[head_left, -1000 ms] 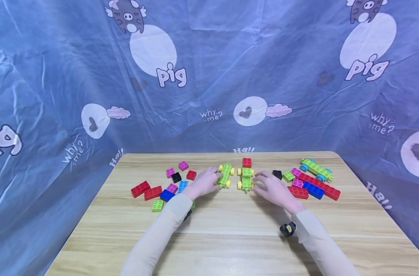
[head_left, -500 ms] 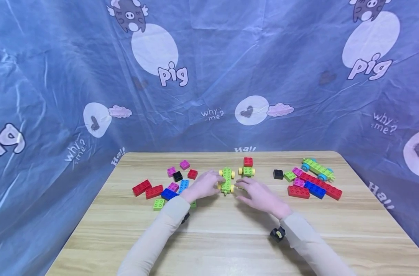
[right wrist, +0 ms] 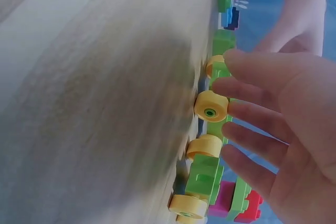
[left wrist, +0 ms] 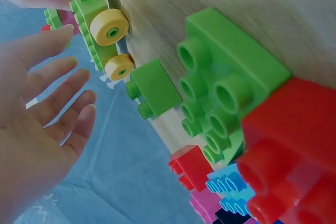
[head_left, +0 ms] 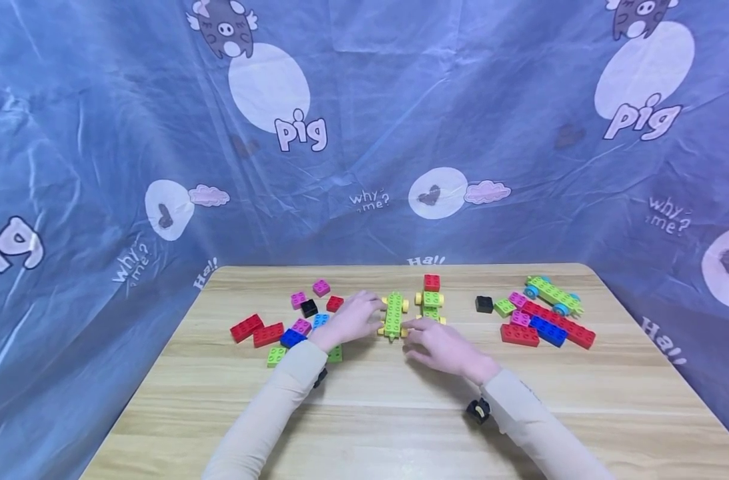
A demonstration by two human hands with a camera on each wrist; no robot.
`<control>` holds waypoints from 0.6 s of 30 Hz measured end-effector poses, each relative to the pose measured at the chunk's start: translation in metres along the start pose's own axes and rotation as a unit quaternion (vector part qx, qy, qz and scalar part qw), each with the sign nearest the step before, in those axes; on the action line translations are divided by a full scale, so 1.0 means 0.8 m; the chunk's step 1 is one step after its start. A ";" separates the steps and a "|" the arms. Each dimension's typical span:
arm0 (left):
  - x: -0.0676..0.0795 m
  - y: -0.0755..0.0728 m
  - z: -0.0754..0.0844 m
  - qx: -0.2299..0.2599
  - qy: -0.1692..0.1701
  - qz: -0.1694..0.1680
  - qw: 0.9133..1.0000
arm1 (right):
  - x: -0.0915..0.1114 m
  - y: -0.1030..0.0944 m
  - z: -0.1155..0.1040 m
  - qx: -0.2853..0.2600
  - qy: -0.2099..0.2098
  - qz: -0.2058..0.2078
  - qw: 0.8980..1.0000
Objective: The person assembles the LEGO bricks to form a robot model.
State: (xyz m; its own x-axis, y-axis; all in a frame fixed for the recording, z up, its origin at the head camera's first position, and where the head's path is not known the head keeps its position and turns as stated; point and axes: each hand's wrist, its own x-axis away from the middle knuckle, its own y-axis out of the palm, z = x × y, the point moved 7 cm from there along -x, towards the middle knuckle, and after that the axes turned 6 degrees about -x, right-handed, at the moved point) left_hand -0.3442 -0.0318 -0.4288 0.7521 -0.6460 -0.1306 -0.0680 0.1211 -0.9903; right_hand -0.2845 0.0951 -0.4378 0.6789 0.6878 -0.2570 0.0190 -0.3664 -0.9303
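Observation:
In the head view a lime-green toy car base with yellow wheels (head_left: 394, 313) lies lengthwise between the two hands. My left hand (head_left: 355, 319) is at its left side; in the left wrist view the fingers (left wrist: 79, 82) are spread and relaxed, with nothing held. On the other side my right hand (head_left: 442, 343) reaches in with fingertips right by the rear yellow wheel. Its fingers appear extended and apart in the right wrist view, holding nothing. A second yellow-wheeled car (head_left: 431, 300), carrying a green brick, stands just beyond the right hand, which partly hides it. A red brick (head_left: 432, 283) shows at its far end.
Left of the hands lie loose bricks, among them a red brick (head_left: 247, 328), a dark blue brick (head_left: 293, 338) and a black brick (head_left: 309, 307). On the right are a blue-wheeled green car base (head_left: 553, 295), a black brick (head_left: 484, 304) and several red, pink and blue bricks.
The left car base has straightened and shifted toward me. My right hand has moved left, from the second car's right side to the first base's rear. The left hand stays about where it was.

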 end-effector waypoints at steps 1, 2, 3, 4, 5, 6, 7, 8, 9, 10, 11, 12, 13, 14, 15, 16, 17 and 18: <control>-0.001 0.000 0.000 -0.002 0.002 0.001 1.000 | 0.001 0.000 0.000 0.001 -0.001 0.001 1.000; -0.001 0.001 0.001 -0.004 0.004 0.001 1.000 | 0.001 0.000 -0.001 0.001 -0.003 0.002 1.000; -0.002 0.001 0.001 -0.006 0.006 0.001 1.000 | 0.002 0.001 -0.001 0.000 -0.004 0.003 1.000; -0.003 0.002 0.001 -0.008 0.006 -0.001 1.000 | 0.002 0.001 -0.002 0.000 -0.005 0.004 1.000; -0.004 0.004 0.001 -0.010 0.006 -0.004 1.000 | 0.003 0.001 -0.003 -0.002 -0.004 0.003 1.000; -0.005 0.005 0.002 -0.013 0.007 -0.007 1.000 | 0.003 0.001 -0.004 -0.003 -0.004 0.003 1.000; -0.006 0.008 0.002 -0.017 0.008 -0.012 1.000 | 0.003 0.001 -0.005 -0.003 -0.006 0.004 1.000; -0.006 0.010 0.003 -0.023 0.010 -0.017 1.000 | 0.003 0.000 -0.006 -0.004 -0.008 0.004 1.000; -0.006 0.012 0.003 -0.028 0.012 -0.021 0.999 | 0.004 0.000 -0.007 -0.007 -0.007 0.002 1.000; -0.006 0.015 0.004 -0.035 0.016 -0.026 0.999 | 0.004 0.000 -0.008 -0.008 -0.007 0.002 1.000; -0.006 0.017 0.005 -0.042 0.019 -0.029 0.998 | 0.005 0.001 -0.009 -0.009 -0.006 0.001 1.000; -0.006 0.019 0.005 -0.046 0.023 -0.031 0.998 | 0.005 0.001 -0.009 -0.009 -0.005 0.001 1.000; -0.006 0.021 0.006 -0.048 0.025 -0.032 0.998 | 0.005 0.000 -0.009 -0.007 -0.004 0.003 1.000; -0.005 0.022 0.007 -0.049 0.027 -0.031 0.998 | 0.006 0.000 -0.009 -0.006 -0.003 0.005 1.000; -0.005 0.022 0.008 -0.048 0.029 -0.029 0.998 | 0.006 0.000 -0.009 -0.003 -0.001 0.008 1.000; -0.004 0.022 0.009 -0.047 0.031 -0.027 0.998 | 0.007 -0.001 -0.009 0.002 0.000 0.012 1.000; -0.004 0.021 0.010 -0.048 0.034 -0.022 0.998 | 0.007 -0.001 -0.009 0.007 0.001 0.016 1.000; -0.003 0.020 0.012 -0.048 0.037 -0.019 0.998 | 0.007 -0.002 -0.008 0.011 0.001 0.020 1.000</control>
State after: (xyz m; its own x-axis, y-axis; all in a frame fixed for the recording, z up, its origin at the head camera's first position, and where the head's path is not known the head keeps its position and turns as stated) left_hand -0.3410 -0.0209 -0.4436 0.7049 -0.7032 -0.0932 -0.1064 0.0250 -0.9940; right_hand -0.2757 0.0956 -0.4359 0.6809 0.6708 -0.2939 -0.0242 -0.3804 -0.9245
